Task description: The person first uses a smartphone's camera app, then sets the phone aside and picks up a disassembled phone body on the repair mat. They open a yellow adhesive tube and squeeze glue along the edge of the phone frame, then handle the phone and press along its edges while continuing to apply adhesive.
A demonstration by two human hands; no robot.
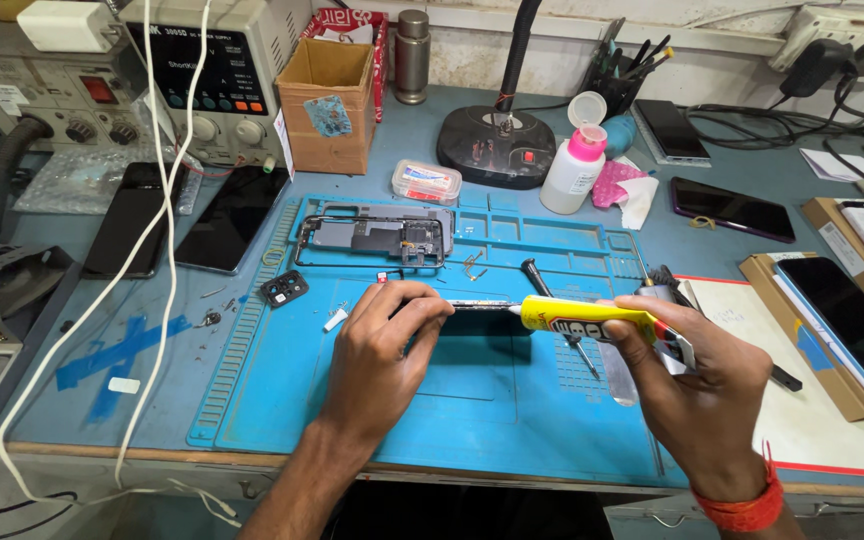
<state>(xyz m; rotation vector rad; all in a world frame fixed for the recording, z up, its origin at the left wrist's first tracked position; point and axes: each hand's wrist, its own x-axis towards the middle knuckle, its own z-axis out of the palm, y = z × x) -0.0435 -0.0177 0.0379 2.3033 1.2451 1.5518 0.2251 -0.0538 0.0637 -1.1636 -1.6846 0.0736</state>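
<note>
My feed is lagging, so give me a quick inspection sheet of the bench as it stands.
Surface: blue work mat on a blue-grey bench, with small screws and parts at its left edge.
Job's things: yellow glue tube, nozzle at a thin dark strip; phone frame above.
Clutter: camera module, screwdriver, white bottle, cardboard box, several phones.
Hands: left hand pinches the strip; right hand grips the tube.
Cables: white cables run over the bench's left side.
Surroundings: power supply, lamp base.

Phone-repair workshop: repair mat point(252, 400), bench power supply point(214, 75)
</note>
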